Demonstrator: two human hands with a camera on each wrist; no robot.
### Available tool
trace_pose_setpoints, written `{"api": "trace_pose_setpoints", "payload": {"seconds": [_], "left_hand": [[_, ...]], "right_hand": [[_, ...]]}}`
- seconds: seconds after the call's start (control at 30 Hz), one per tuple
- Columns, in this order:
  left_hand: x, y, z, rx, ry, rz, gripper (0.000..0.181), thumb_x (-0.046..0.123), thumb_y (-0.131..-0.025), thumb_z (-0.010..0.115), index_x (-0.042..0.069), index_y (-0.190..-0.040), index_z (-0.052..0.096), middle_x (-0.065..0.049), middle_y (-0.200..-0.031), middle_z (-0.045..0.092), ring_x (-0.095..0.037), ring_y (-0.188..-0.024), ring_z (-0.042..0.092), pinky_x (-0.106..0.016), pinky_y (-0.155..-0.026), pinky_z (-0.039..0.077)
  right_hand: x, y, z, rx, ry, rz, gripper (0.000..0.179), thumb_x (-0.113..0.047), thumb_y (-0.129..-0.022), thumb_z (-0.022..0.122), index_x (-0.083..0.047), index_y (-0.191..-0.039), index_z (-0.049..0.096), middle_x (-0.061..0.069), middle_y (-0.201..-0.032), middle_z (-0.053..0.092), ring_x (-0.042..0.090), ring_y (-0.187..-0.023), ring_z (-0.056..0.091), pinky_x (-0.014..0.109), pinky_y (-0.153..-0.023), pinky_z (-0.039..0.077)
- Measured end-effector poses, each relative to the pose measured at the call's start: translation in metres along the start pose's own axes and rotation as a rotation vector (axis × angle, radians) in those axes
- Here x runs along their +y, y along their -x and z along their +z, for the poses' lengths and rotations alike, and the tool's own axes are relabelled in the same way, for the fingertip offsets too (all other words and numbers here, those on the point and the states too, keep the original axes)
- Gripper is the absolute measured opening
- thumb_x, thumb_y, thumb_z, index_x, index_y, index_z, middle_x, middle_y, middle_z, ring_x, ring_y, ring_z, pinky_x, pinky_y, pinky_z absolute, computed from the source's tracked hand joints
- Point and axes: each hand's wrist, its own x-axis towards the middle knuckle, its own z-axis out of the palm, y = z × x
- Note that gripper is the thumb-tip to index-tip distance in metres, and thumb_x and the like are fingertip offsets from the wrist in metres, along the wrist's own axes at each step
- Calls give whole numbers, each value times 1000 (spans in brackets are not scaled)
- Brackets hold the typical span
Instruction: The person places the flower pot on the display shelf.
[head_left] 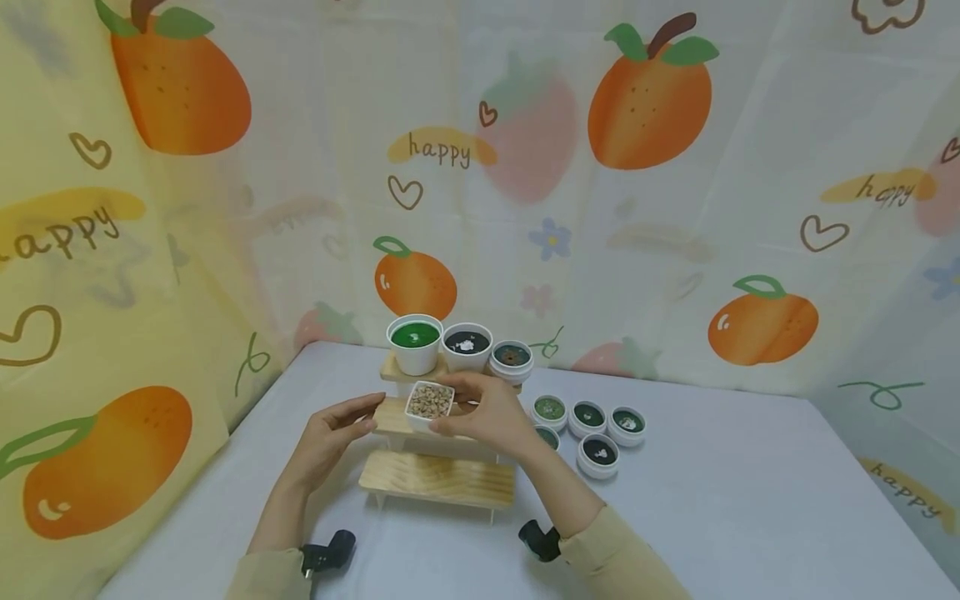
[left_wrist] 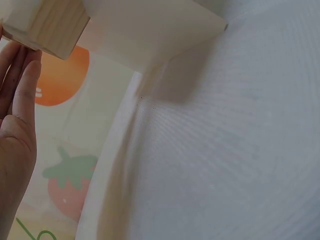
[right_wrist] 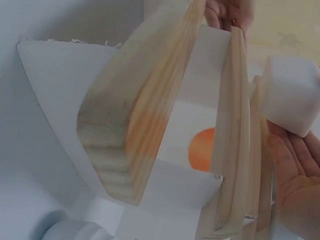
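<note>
While our right grip (head_left: 486,411) pinches the small square pot (right_wrist: 290,95) by the middle shelf (head_left: 391,418), left of centre, our left grip (head_left: 327,435), loosely straightened, holds nothing. We judge the pot light, stiff and slightly slippery; we should take opposite walls, keeping it level lest the grains (head_left: 431,401) spill.

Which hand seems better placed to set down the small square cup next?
Likely the right hand: it holds the square cup near the middle shelf. The left hand, at that shelf's left end, holds no cup.
</note>
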Motion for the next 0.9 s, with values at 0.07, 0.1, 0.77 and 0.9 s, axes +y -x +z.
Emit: {"api": "trace_pose_setpoints", "payload": {"seconds": [0.07,0.1,0.77,0.9], "left_hand": [[1,0,0,0,-1,0,49,10,-94,65,-8,-137,51,24,-120,66,8,-117,58,-10,-97,48],[1,0,-1,0,1,1,49,9,-94,65,-9,-137,51,24,-120,66,8,-117,58,-10,-96,48],[-2,-1,-2,-22,23,11,47,8,-95,63,-9,-137,50,24,-121,66,7,-117,58,-11,-96,49],[-2,0,-2,-24,32,17,46,6,-95,62,-10,-137,50,24,-120,66,6,-117,58,-12,-96,49]], "right_hand": [[0,-2,3,1,6,-12,55,-22,-71,88,-16,-122,69,4,-114,74,13,-94,69,21,-80,58],[0,-3,4,0,5,-17,54,-22,-71,88,-16,-122,69,4,-113,74,13,-93,69,21,-80,58],[-2,-16,32,2,28,24,59,-22,-76,85,-12,-130,64,5,-117,72,18,-100,70,24,-82,58],[0,-18,34,6,5,25,57,-20,-76,85,-11,-129,64,6,-116,72,16,-98,69,23,-81,57]]}}
